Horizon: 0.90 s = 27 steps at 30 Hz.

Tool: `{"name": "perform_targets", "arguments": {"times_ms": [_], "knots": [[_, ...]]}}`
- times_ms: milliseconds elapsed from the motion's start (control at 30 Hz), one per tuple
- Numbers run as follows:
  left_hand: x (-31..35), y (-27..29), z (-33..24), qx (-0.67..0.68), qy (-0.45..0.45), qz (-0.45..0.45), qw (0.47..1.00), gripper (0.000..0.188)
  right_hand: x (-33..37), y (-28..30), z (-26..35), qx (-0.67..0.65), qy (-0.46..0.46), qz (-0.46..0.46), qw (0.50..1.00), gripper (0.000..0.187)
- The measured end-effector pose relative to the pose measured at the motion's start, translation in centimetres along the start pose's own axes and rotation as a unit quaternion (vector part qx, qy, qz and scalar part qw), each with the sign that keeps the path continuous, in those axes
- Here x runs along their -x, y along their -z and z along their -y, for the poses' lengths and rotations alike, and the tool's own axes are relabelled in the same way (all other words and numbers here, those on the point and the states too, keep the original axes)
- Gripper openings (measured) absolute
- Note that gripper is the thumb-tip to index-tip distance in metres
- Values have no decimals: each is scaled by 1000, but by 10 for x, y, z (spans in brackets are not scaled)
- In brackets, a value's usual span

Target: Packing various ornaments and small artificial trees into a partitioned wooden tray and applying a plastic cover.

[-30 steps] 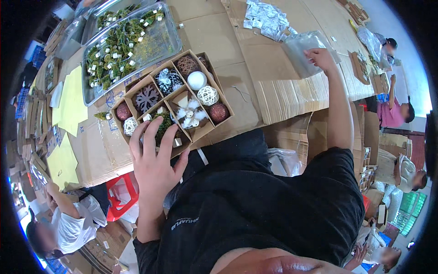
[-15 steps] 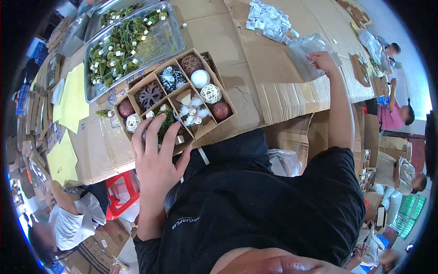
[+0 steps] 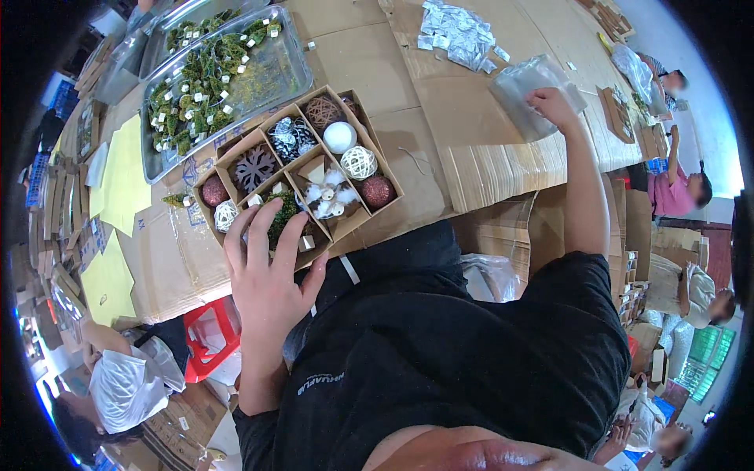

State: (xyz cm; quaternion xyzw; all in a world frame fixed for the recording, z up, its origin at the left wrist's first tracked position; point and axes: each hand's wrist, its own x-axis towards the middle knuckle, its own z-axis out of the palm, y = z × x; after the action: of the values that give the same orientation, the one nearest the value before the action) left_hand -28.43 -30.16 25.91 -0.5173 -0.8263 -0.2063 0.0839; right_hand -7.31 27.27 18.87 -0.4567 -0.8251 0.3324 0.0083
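Head view: on the cardboard-covered table [image 3: 385,86], a tray [image 3: 271,74] of moss pieces stands beyond a divided box [image 3: 342,226] of ornaments, with plastic bags [image 3: 512,94] well to the box's right. Left hand [image 3: 271,286] is spread wide over the box's near edge, firm hold unconfirmed; right hand [image 3: 556,108] has bent fingers at the bags, and whether they pinch one cannot be told.
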Motion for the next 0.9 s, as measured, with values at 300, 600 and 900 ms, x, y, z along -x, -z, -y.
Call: {"name": "perform_targets", "arguments": {"times_ms": [300, 600, 900], "knots": [[1, 3, 0, -3, 9, 5, 1000, 45, 5, -15, 7, 177, 171, -61, 967, 26], [-1, 7, 0, 26, 13, 9, 1000, 49, 25, -31, 30, 266, 198, -279, 901, 17], [-3, 6, 1, 35, 8, 12, 999, 52, 25, -13, 21, 228, 155, -370, 887, 14]]}}
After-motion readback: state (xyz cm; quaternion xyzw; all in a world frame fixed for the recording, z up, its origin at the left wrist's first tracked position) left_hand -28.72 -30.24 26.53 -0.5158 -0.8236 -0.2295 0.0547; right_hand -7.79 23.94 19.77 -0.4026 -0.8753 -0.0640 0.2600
